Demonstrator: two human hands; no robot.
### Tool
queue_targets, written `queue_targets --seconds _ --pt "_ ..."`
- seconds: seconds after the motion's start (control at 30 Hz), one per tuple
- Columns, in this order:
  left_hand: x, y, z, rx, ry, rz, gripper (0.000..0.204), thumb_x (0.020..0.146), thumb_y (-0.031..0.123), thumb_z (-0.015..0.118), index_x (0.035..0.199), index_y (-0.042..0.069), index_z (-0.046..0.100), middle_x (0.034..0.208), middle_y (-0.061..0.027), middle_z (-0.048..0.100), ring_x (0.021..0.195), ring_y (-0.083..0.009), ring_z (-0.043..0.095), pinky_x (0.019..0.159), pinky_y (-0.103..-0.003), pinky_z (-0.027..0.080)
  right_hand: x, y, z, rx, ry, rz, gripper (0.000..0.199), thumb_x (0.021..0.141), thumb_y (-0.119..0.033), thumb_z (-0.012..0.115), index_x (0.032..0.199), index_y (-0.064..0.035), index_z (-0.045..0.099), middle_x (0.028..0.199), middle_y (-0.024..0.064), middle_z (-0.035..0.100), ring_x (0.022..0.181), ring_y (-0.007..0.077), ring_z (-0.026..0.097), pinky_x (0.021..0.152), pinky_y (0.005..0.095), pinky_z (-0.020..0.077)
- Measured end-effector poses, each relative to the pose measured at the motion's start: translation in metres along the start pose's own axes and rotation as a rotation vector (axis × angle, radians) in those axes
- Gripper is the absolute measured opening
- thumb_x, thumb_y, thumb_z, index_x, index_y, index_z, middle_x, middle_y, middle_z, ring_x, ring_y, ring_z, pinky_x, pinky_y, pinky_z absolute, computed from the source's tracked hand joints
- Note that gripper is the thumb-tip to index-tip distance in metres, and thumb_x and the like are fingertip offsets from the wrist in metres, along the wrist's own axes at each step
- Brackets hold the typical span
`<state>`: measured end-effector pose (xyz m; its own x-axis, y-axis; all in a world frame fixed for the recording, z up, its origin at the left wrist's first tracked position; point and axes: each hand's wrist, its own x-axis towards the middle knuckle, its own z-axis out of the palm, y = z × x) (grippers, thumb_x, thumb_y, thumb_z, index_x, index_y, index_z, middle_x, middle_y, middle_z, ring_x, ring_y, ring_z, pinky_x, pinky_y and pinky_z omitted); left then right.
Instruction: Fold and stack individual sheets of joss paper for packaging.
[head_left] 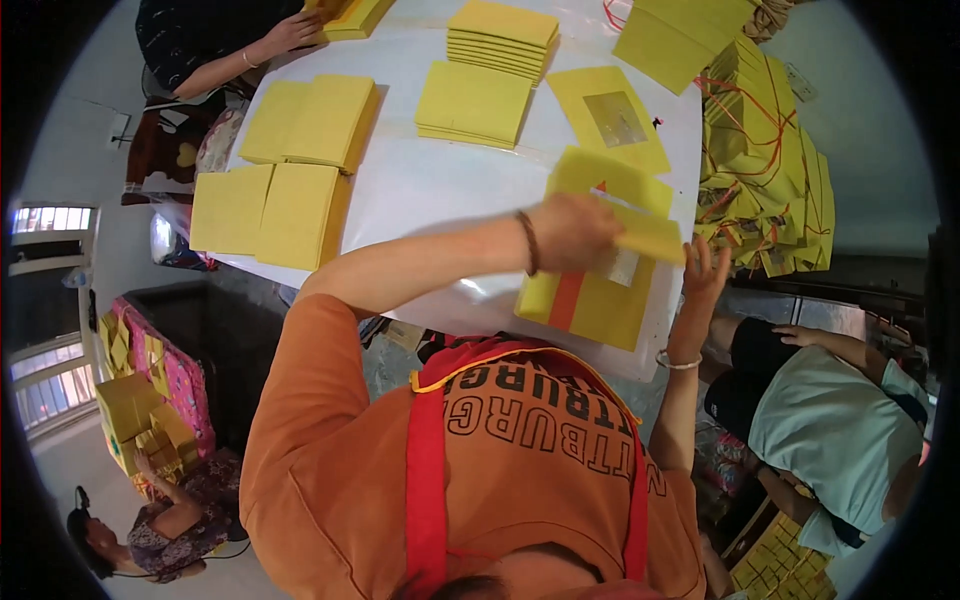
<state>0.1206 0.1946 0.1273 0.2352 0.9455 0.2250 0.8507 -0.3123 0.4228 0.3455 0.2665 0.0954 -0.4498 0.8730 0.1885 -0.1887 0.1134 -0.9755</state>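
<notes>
My left hand (pixel 572 230), with a dark band on the wrist, reaches across the white table (pixel 430 190) and grips a yellow paper sheet (pixel 645 235), lifting it over a low stack of yellow sheets with an orange stripe (pixel 585 305). At the sheet's right edge is my right hand (pixel 703 268), a white bangle on its wrist, fingers spread and holding nothing. A yellow sheet with a silver foil square (pixel 612 120) lies just beyond.
Several stacks of yellow paper (pixel 300 125) cover the table's far side. Bundles tied with red string (pixel 770 170) pile up at the right. Another person's hand (pixel 290 30) rests on a stack at top left. One person sits at the right (pixel 830 420), another at lower left (pixel 150 525).
</notes>
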Motion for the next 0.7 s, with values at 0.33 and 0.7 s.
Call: queue_targets --seconds 0.33,0.7 --pt "-0.058 -0.196 -0.033 0.666 0.373 -0.139 0.054 0.065 0.002 0.059 0.118 0.014 0.051 0.109 -0.0064 0.057 0.097 -0.0219 0.055 0.081 -0.033 0.045 -0.018 -0.002 0.002 -0.544 -0.277 -0.030 0.048 0.093 -0.027 0.034 0.130 0.0024 0.036 0.133 0.0155 0.041 0.127 0.0282 0.032 0.104 0.0361 0.0214" --pt "-0.085 -0.237 0.001 0.455 0.171 -0.193 0.063 0.068 0.007 0.061 0.127 0.018 0.042 0.122 -0.0107 0.044 0.110 -0.0271 0.043 0.091 -0.039 0.036 -0.019 0.014 0.003 -0.635 -0.247 0.073 0.034 0.087 -0.008 0.042 0.119 0.0000 0.050 0.122 0.0163 0.050 0.117 0.0271 0.046 0.098 0.0334 0.0330"
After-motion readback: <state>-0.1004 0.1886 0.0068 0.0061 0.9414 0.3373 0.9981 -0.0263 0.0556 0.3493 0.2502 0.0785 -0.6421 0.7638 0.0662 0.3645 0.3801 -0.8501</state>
